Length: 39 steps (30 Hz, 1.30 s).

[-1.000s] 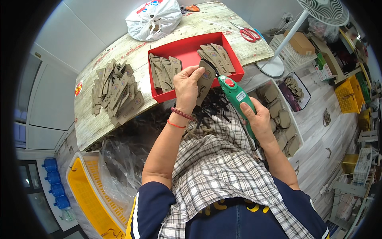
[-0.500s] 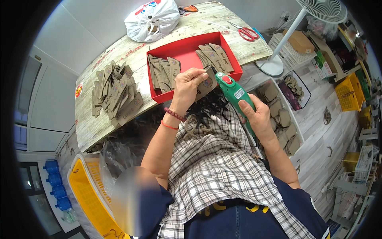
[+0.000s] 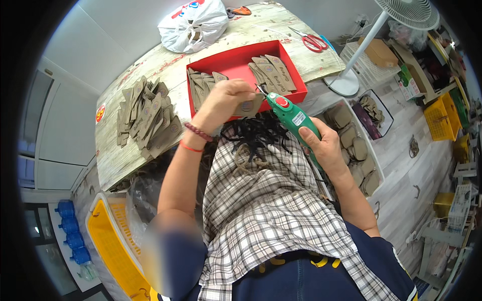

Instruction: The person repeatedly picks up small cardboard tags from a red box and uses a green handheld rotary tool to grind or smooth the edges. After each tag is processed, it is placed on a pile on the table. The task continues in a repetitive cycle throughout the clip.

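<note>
My left hand (image 3: pixel 223 103) pinches a khaki fabric strap piece (image 3: pixel 249 107) with a small round emblem, above the near side of the red box (image 3: pixel 296 99). Wrapped round a green handheld electric cutter (image 3: pixel 293 118) with a red button, my right hand (image 3: pixel 325 144) points its metal tip up and left. That tip is close to the piece's right end; whether they touch I cannot tell. Khaki pieces lie in two groups inside the box, a left group (image 3: pixel 201 85) and a right group (image 3: pixel 273 72). Black strips (image 3: pixel 256 133) lie in a tangle on my lap.
A loose pile of khaki pieces (image 3: pixel 148 115) lies on the worn wooden table (image 3: pixel 120 168). Farther back are a white plastic bag (image 3: pixel 193 27) and red-handled scissors (image 3: pixel 315 43). To the right stand a fan (image 3: pixel 346 83) and a white bin (image 3: pixel 379 173); a yellow basket (image 3: pixel 113 246) is lower left.
My left hand has shifted left and turned, taking the khaki piece with it and drawing it slightly away from the cutter. My right hand and the cutter have barely moved.
</note>
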{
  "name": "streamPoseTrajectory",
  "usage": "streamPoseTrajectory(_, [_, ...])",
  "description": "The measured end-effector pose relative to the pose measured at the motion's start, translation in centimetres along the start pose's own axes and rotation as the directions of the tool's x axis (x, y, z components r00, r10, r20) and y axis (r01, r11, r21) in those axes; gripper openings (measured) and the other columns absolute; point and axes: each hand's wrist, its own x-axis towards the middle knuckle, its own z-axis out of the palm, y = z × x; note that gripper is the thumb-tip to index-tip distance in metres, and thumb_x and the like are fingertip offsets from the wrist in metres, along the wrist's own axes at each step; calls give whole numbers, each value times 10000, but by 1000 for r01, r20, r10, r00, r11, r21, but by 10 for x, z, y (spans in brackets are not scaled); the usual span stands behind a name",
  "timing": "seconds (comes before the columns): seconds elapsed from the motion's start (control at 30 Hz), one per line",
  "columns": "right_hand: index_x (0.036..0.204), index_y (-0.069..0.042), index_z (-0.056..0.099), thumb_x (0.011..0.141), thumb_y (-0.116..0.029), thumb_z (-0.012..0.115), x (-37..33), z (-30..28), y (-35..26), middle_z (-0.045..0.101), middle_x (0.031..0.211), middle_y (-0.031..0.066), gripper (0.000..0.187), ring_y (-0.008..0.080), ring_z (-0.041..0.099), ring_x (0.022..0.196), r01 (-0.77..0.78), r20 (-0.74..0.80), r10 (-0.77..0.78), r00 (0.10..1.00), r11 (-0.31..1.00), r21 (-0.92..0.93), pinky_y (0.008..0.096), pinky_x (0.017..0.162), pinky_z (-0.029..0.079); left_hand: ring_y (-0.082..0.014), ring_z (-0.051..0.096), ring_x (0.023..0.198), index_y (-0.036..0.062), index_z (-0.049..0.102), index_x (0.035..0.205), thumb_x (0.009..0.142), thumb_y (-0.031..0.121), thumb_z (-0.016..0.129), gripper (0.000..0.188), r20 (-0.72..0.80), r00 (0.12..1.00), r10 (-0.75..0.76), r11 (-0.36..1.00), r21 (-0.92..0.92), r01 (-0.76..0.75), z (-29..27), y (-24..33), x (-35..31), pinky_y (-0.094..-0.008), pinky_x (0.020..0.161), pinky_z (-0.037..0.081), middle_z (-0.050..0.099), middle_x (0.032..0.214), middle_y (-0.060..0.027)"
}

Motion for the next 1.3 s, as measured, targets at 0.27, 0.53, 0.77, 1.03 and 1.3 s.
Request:
streamPoseTrajectory(0.27, [1098, 2, 634, 912, -351, 654, -9, -7, 5, 552, 706, -21, 400, 42, 490, 580, -34, -57, 33, 998, 999, -9, 206, 511, 421, -97, 573, 749, 18, 700, 928, 866, 157, 655, 158, -413, 829, -378, 880, 118, 460, -193, -60, -58, -251, 687, 467, 635, 827, -5])
streamPoseTrajectory(0.53, [1087, 10, 634, 917, -376, 645, -8, -6, 18, 536, 695, -18, 423, 48, 478, 557, -50, -62, 50, 997, 999, 10, 214, 497, 399, -312, 327, 1340, 80, 637, 1176, 801, 506, 656, 568, -336, 942, 16, 233, 917, 323, -54, -86, 44, -489, 1106, 224, 474, 1338, -164])
streamPoseTrajectory(0.77, [1084, 10, 636, 914, -375, 648, -7, -1, 24, 538, 674, -17, 421, 49, 480, 547, -53, -77, 52, 996, 999, -11, 220, 490, 394, -350, 328, 1361, 56, 678, 1049, 769, 303, 667, 373, -408, 911, 60, 382, 852, 357, -28, -128, 74, -523, 1100, 233, 520, 1314, -182])
streamPoseTrajectory(1.03, [1119, -8, 637, 904, -393, 661, 7, 12, 19, 554, 678, -8, 442, 50, 476, 547, -4, -158, -4, 987, 999, -50, 229, 498, 390, -137, 654, 757, -57, 665, 984, 855, -35, 633, 135, -507, 804, -312, 824, -565, -37, -16, -52, 69, -264, 664, 532, 702, 920, -76])
streamPoseTrajectory(1.3, [1117, 4, 632, 904, -360, 669, 3, 16, 10, 561, 685, -2, 423, 46, 458, 589, 18, -185, -40, 982, 992, -123, 231, 534, 401, -141, 663, 731, 19, 649, 954, 886, 54, 651, 76, -411, 835, -366, 470, -856, -216, 35, -10, 24, -274, 658, 543, 703, 886, -74])
